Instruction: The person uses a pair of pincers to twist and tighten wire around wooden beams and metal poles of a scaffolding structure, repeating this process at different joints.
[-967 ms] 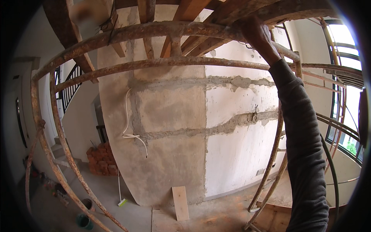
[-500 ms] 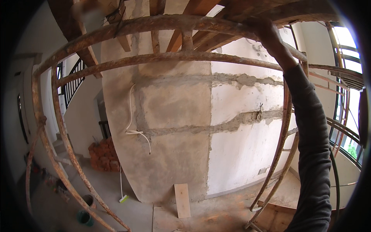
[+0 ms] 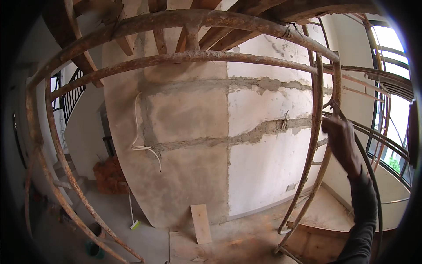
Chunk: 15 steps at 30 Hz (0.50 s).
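Head view: a rust-marked scaffold frame [image 3: 192, 56] is found standing before a partly bare, partly white wall [image 3: 189, 114]. The right grip [image 3: 340, 137], extended from a dark sleeve [image 3: 367, 207], is positioned at the frame's right-hand uprights, below its two upper rails. Its fingers are seen curled rather than spread, but are blurred; whether the tubing is touched or held cannot be told. A dark hose [image 3: 371, 171] is observed just beside the grip, to the right of the frame. Wooden beams [image 3: 325, 9] are noted above and behind the top rail. Through the frame's opening, a white cable [image 3: 143, 148] is seen hanging on the wall, and a pale board [image 3: 201, 223] is leaned at its foot. Well behind the frame's left-hand uprights, reddish bricks [image 3: 110, 176] and a yellow-green-headed broom [image 3: 134, 225] are recorded; a window [image 3: 395, 114] is located beyond its right side.
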Available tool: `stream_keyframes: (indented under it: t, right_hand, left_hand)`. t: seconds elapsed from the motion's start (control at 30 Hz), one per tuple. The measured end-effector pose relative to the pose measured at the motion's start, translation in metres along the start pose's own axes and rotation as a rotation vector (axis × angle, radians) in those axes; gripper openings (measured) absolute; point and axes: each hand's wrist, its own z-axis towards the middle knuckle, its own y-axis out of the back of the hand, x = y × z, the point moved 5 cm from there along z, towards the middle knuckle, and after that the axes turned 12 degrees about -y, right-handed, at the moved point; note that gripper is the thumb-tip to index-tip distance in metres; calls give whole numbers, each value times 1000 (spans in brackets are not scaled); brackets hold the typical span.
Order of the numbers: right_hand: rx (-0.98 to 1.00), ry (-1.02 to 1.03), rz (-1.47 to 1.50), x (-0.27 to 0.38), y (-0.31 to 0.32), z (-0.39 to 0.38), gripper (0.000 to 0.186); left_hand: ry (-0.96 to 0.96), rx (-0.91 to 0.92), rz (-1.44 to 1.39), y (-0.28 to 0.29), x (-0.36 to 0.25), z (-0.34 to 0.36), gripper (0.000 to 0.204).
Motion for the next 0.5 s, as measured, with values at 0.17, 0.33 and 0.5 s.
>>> stream_keyframes:
  t: [0.17, 0.33, 0.5]
  right_hand:
    - [588, -21, -34, -53, -87, -196, 7]
    - [1126, 22, -221, -104, -174, -420, 13]
    - [1076, -153, -85, -109, -189, -370, 22]
  left_hand:
    - [-64, 87, -3, -40, -53, 8, 18]
    - [-79, 111, -14, -56, -70, 10, 18]
    - [-95, 142, -6, -66, -79, 17, 18]
